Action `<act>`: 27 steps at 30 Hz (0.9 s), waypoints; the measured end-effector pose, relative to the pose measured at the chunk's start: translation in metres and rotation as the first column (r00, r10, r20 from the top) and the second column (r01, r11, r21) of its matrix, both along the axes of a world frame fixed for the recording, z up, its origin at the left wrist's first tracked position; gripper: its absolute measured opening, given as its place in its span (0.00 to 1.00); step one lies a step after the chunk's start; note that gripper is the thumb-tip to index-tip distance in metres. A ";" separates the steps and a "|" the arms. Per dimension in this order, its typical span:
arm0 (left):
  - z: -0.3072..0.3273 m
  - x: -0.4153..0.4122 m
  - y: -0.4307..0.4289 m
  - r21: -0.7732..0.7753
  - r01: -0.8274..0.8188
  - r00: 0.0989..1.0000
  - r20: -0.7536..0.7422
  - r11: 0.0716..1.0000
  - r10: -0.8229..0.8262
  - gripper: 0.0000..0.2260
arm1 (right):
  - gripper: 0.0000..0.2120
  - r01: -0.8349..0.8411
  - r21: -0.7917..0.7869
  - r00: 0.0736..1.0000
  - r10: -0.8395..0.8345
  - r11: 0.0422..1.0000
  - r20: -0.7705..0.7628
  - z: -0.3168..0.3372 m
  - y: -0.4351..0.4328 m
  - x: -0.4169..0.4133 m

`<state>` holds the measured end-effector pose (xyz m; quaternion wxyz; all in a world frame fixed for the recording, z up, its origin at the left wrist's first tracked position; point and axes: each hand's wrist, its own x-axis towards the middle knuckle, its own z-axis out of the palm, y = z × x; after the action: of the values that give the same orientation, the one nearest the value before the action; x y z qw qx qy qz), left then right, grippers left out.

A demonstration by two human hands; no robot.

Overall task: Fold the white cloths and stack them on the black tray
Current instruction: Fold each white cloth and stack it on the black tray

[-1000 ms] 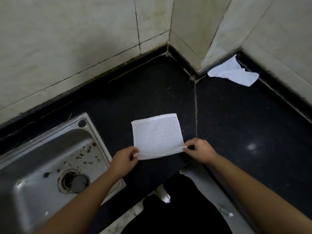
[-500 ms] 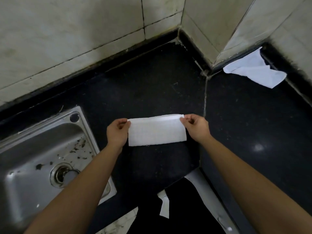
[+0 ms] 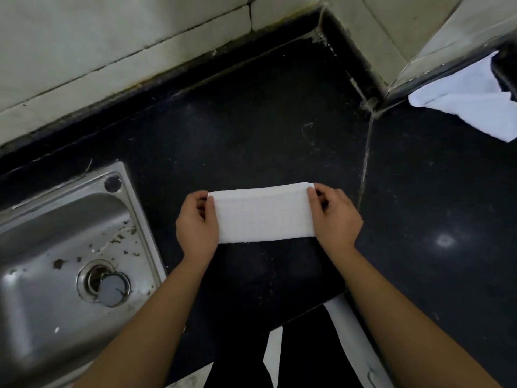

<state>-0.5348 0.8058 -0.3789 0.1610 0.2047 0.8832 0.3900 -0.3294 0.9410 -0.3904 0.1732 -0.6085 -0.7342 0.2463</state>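
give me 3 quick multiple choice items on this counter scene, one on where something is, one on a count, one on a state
1. Where is the steel sink?
A. by the person's left arm
B. by the right arm
C. behind the cloth in the corner

2. How many white cloths show?
A. one
B. two
C. four

3. What state is the cloth between the hands in?
A. crumpled in a ball
B. folded into a flat strip
C. spread fully open

Answers:
1 A: the sink is set into the counter on the left.
2 B: the folded cloth and the loose cloth at the far right.
3 B: it lies as a flat band, with the left hand and right hand pinching its ends.
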 end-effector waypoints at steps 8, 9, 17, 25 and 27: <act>-0.005 0.004 -0.005 0.034 0.041 0.993 -0.111 0.999 -0.037 0.14 | 0.20 0.012 0.022 0.999 -0.011 1.000 -0.047 0.000 -0.003 -0.001; -0.004 0.003 -0.009 0.009 0.105 0.979 -0.179 0.994 -0.102 0.16 | 0.20 -0.001 0.050 0.998 0.005 0.999 -0.069 0.004 -0.005 -0.002; -0.023 -0.012 -0.035 -0.453 0.525 0.649 -0.335 0.721 -0.683 0.25 | 0.22 -0.355 -0.160 0.745 0.176 0.921 -0.643 0.023 -0.057 -0.083; -0.028 -0.013 -0.036 -0.570 0.491 0.620 -0.303 0.659 -0.724 0.27 | 0.24 -0.404 -0.266 0.751 0.151 0.875 -0.642 0.006 -0.059 -0.118; -0.028 -0.015 -0.036 -0.577 0.486 0.616 -0.307 0.657 -0.725 0.26 | 0.23 -0.310 -0.242 0.774 0.096 0.919 -0.626 0.000 -0.043 -0.096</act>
<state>-0.5499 0.7702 -0.4064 0.0866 0.5530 0.8281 0.0302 -0.4258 0.8975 -0.3901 0.2645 -0.4344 -0.6505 0.5641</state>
